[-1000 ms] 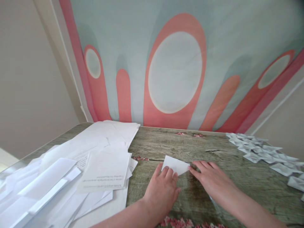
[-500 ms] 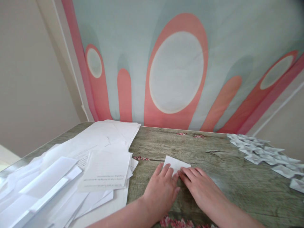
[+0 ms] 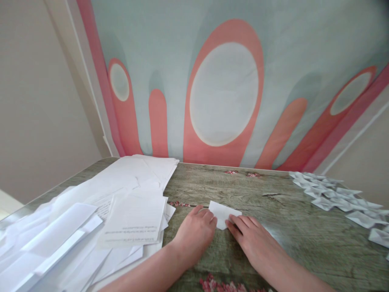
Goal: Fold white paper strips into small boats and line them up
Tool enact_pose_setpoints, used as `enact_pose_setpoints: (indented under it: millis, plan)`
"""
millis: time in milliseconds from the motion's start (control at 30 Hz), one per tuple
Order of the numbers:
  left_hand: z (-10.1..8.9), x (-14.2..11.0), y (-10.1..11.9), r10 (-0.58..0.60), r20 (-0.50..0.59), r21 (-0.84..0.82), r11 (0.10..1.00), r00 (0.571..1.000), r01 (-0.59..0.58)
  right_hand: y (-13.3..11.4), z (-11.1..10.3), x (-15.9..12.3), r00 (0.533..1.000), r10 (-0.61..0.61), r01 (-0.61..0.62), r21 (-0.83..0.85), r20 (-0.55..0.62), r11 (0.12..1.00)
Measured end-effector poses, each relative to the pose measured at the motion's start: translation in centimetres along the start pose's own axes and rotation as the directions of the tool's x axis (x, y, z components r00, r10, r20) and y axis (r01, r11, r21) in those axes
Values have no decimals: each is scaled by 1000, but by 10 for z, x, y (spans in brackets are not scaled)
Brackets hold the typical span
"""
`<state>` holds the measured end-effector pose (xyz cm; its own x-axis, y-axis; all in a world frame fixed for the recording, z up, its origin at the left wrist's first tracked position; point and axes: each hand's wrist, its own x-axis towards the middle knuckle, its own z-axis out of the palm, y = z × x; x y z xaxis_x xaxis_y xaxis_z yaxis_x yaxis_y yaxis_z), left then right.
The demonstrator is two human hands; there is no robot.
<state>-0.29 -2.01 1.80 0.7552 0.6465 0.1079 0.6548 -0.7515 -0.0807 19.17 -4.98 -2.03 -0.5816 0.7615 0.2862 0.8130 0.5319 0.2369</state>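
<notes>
The loosely curled left hand (image 3: 194, 228) and partly bent right hand (image 3: 251, 236) touch the white paper (image 3: 222, 212) between them, any grip unclear.

The small folded white paper piece (image 3: 224, 211) shows a plain face. The grey-brown, wood-grain tabletop (image 3: 304, 235) bears pink-red flower clusters (image 3: 212, 282) — grey print lines some loose flat white paper sheets (image 3: 136, 215). Pointed, pale grey-white folded papers (image 3: 326, 204) are plainer. The blue-green backdrop (image 3: 282, 48) carries rounded coral shapes — three with whitish ovals.

On the table (image 3: 316, 231): papers (image 3: 130, 219) left, folded pieces (image 3: 342, 204) right, single sheet (image 3: 223, 210) between.
</notes>
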Motion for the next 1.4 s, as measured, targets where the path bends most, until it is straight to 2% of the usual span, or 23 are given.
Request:
enact_pose_setpoints:
  millis: [133, 267, 367, 533, 667, 800, 1067, 1400]
  plan:
    - [-3, -2, -7, 111, -29, 18, 994, 993, -111, 4, 2, 1, 999, -36, 37, 29, -28, 999]
    - [1, -3, -10, 118, -65, 33, 993, 991, -116, 8, 4, 3, 995, -62, 67, 59, -75, 996]
    - [3, -3, -13, 129, -89, 21, 992, 988, -128, 11, 3, 4, 996, -64, 71, 128, -59, 989]
    - [3, -5, -14, 168, -123, -29, 984, 978, -173, 15, 2, 4, 1000, -22, 15, 297, 19, 955]
    - [3, -6, -10, 218, -157, -66, 971, 963, -231, 15, -4, 6, 1000, -6, -2, 400, 19, 916]
    - [6, -8, -4, 257, -164, -101, 956, 952, -275, 14, -12, 9, 998, 70, -62, 470, 1, 880]
    - [7, -8, -7, 170, -158, -240, 949, 973, -205, 17, -5, 11, 990, 140, -107, 527, -22, 843]
    - [12, -5, -21, 32, -157, -483, 869, 987, -105, 20, -9, 12, 987, 138, -158, 568, 80, 808]
